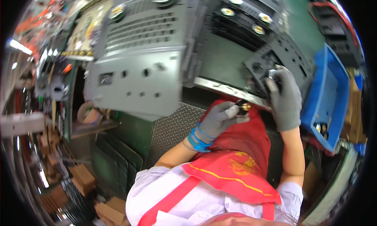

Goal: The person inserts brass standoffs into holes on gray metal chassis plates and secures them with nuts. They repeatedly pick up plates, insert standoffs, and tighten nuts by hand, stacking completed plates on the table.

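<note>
My left hand (225,119) is closed on a small round black foot (244,106) with a gold-coloured face, held in front of the bench edge. My right hand (285,94) is at the near side of a dark grey metal panel (291,55) punched with holes. Its fingers are curled round something dark with a shiny silver spot, mostly hidden by the glove. The panel lies at a slant on the green bench top (224,55). Both hands wear grey gloves. Behind the panel sits a dark metal case (243,20) carrying several gold-and-silver round feet.
To the right a blue bin (319,90) holds several black-and-gold round parts (322,128). A large grey metal case (135,79) with vents stands at the left, its lower part jutting past the bench edge. Cardboard boxes (82,177) lie at lower left.
</note>
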Demonstrator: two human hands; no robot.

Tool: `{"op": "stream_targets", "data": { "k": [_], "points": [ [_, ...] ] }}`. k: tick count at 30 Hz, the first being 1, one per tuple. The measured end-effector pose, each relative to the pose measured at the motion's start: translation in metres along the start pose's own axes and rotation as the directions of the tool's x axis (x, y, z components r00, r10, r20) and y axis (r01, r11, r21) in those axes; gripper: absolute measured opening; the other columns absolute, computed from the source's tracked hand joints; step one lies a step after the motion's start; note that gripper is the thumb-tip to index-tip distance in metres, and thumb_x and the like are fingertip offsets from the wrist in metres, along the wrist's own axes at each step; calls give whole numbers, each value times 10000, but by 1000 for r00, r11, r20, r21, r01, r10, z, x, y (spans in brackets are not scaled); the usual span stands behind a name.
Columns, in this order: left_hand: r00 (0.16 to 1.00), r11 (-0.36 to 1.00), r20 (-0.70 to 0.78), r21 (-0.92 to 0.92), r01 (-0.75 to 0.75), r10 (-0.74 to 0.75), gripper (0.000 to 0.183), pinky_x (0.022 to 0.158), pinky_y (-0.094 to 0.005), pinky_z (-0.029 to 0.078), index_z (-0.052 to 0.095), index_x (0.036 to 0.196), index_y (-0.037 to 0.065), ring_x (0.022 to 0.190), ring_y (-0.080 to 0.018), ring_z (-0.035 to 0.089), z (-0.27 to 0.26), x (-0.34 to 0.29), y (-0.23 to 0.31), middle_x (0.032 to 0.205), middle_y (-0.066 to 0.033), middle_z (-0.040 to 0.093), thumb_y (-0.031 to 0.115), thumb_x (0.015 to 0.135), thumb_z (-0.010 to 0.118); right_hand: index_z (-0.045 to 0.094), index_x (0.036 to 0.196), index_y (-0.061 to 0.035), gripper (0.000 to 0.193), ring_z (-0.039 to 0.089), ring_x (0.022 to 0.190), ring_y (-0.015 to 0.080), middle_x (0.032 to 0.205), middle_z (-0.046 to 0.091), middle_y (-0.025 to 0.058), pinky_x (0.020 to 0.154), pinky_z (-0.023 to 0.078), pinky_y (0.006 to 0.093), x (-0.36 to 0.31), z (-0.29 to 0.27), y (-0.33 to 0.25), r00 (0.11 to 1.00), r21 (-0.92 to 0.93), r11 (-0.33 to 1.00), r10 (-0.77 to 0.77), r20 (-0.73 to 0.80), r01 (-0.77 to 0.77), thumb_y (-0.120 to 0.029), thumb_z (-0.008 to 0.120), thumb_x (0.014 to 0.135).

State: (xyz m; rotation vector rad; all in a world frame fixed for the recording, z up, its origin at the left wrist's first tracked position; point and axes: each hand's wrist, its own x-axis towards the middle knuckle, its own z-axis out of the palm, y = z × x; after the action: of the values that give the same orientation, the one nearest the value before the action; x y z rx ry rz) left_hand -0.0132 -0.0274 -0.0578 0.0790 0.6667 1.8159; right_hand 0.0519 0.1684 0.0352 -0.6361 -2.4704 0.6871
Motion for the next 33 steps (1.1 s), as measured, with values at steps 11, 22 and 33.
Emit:
{"op": "stream_targets", "data": {
  "k": [11,22,33],
  "points": [
    [960,980,270,-161,119,-72,465,1033,-409,501,483,1316,-41,1128,-249,616,-7,33,-25,1222,-155,585,292,1001,560,565,936,-31,254,629,970,397,1163,648,165,788,521,422,-8,-50,44,871,273,943,-291,395,191,-94,751,775],
    [980,991,194,-114,64,-41,683,1014,-387,538,417,1364,-80,1180,-291,604,22,26,0,1295,-186,563,269,873,739,568,946,-35,258,642,970,391,1159,652,176,785,532,408,-16,-50,35,871,423,897,-307,383,130,-85,754,774],
    [994,993,109,114,-21,8,643,1107,-420,431,430,1357,-84,1305,-279,500,43,27,5,1337,-176,531,346,938,661,588,924,-30,260,639,1002,384,1130,673,186,813,517,388,-10,-51,47,885,376,921,-258,387,105,-49,770,738]
  ]
}}
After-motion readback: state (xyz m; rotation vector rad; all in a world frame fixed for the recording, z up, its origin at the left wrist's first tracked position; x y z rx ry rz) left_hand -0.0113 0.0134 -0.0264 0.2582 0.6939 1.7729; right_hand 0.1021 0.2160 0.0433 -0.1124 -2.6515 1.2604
